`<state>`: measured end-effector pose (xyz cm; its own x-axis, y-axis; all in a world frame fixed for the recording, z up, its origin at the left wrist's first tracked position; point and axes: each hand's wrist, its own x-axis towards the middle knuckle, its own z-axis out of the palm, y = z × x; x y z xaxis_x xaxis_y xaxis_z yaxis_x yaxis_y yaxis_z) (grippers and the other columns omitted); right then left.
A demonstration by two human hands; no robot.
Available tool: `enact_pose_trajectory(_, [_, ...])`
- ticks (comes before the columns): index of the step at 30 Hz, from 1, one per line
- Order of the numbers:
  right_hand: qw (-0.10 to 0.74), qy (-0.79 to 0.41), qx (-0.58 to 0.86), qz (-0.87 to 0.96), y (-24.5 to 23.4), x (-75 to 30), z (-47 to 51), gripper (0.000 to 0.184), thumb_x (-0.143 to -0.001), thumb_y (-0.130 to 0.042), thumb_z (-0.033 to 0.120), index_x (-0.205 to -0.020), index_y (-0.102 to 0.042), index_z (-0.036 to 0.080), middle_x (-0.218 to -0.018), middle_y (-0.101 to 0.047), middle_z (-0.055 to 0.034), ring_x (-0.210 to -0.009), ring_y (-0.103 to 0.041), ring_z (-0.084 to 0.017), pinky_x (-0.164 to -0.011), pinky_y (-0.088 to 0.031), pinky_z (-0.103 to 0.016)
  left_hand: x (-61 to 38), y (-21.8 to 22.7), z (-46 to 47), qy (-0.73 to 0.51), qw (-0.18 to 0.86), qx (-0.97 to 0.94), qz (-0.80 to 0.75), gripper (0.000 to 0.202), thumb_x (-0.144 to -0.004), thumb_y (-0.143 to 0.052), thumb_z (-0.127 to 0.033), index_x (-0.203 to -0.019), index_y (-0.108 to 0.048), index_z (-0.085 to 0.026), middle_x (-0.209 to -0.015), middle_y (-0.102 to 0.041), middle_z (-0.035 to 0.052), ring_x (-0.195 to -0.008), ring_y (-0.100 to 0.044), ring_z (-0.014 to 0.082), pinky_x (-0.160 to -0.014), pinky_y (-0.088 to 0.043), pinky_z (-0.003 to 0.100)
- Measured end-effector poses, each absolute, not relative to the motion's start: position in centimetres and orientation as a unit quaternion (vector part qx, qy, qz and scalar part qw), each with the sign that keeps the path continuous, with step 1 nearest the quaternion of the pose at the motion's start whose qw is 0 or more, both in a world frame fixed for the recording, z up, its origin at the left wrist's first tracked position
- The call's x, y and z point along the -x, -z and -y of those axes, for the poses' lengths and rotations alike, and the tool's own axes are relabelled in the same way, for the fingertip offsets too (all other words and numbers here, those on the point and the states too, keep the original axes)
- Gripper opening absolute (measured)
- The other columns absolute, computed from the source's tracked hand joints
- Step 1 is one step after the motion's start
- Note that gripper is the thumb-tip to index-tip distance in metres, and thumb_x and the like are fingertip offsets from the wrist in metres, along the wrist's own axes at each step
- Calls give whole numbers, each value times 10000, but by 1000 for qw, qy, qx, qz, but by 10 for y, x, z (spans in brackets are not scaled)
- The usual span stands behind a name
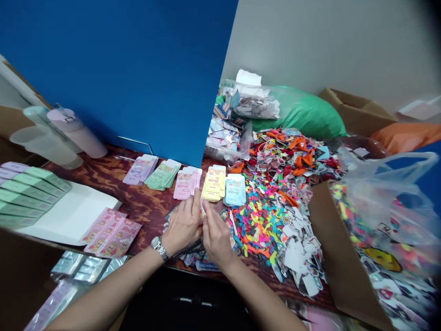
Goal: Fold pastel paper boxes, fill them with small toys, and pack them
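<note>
My left hand (184,222), with a metal watch at the wrist, meets my right hand (216,233) over the table's front part. The fingers of both are pressed together around a small pale piece, mostly hidden between them. Just beyond the fingertips lie flat pink cartons (186,184) and yellow cartons (213,185). Blue cartons (235,191) sit to the right of these, with green cartons (162,174) and purple cartons (138,171) to the left. Beneath my hands are printed cards (206,265) and a dark item, partly covered.
Colourful uninflated balloons (260,220) and white cut-outs (299,253) spread at right, beside a cardboard flap (341,257). A blue panel (138,69) stands behind. At left are pink boxes (113,232), green boxes (34,193), a plastic cup (51,147) and a bottle (77,131).
</note>
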<state>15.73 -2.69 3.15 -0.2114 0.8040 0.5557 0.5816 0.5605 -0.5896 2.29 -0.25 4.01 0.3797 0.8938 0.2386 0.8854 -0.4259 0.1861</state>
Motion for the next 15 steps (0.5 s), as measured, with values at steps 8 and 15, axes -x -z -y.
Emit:
enact_pose_trajectory(8, [563,-374,537,505,-31,-179,9,348,-934,-543,291,-1270,-587,211,-1298,-621,-83,-1214,-572,-208,-1058,-458,-405,-11,-40,-1,-344,-58,-827,-440,1022,-787,-681,-441,-1535,-38,-172,-1413,-407,228,-1311,-402,413,-1067,-338,611])
enact_pose_trajectory(15, [534,-638,454,318,-30,-169,18,332,-836,-662,428,-1102,-653,229,-1126,-691,-47,-953,-675,-188,-801,-572,-321,-16,-30,2,-460,259,-750,-399,1053,-752,-716,-478,-1523,-59,-189,-1446,-406,215,-1306,-477,329,-1021,-464,480])
